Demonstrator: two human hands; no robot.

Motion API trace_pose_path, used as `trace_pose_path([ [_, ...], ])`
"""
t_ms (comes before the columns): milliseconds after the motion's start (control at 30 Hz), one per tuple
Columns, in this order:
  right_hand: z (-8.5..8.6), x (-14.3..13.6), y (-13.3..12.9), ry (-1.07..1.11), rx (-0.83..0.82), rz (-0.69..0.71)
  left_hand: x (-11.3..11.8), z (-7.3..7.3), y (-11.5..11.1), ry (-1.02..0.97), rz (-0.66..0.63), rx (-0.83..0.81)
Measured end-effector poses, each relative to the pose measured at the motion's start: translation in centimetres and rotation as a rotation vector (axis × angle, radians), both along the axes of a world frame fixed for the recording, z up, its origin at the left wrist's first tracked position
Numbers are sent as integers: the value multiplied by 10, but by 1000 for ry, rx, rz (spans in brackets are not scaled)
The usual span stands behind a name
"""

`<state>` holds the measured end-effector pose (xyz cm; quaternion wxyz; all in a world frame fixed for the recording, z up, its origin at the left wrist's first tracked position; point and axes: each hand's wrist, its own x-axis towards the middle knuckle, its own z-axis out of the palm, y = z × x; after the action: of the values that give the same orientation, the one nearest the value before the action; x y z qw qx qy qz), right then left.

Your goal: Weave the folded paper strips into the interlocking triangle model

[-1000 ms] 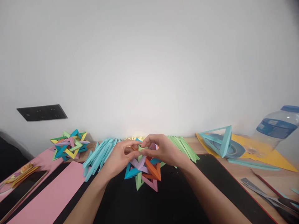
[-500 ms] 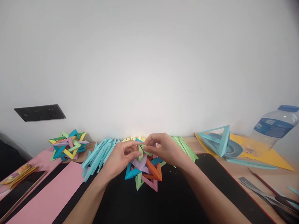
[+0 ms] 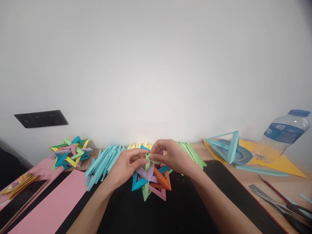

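Observation:
Between my hands is a many-pointed origami star (image 3: pixel 148 178) of folded strips in blue, light green, lilac, orange and pink. My left hand (image 3: pixel 129 164) pinches a light green strip at the star's top with thumb and forefinger. From the other side, my right hand (image 3: pixel 167 154) pinches the same light green part, its fingers curled. The two sets of fingertips nearly meet, and they hide the star's upper joint. The star's lower points hang over a black mat (image 3: pixel 156 214).
Behind my hands lie folded blue strips (image 3: pixel 106 164), yellow strips (image 3: pixel 140 146) and green strips (image 3: pixel 192 154). Another paper star (image 3: pixel 71 152) sits left, near pink paper (image 3: pixel 52 204). At right are a blue paper frame (image 3: pixel 233 148), a plate (image 3: pixel 247 156), a bottle (image 3: pixel 284 133) and scissors (image 3: pixel 275 201).
The star has shifted very slightly right and down between my hands. Both hands keep their pinch at its top, almost unmoved.

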<state>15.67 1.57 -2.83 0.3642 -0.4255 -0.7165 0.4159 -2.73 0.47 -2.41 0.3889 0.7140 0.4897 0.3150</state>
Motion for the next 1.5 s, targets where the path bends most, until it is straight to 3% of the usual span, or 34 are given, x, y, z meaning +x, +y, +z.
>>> trace_pose_path([
  [467,0,6,2,-26,76,164,0,-9,4,-73,-2,58],
  [633,0,4,0,-53,115,125,-1,-9,4,-46,-26,51],
  [800,3,9,2,-46,51,178,-3,-12,6,-89,-23,55],
  [967,6,12,1,-106,133,175,-4,-13,6,-115,-36,28],
  [1500,2,8,1,-67,105,188,-2,-6,3,-83,-67,-6],
])
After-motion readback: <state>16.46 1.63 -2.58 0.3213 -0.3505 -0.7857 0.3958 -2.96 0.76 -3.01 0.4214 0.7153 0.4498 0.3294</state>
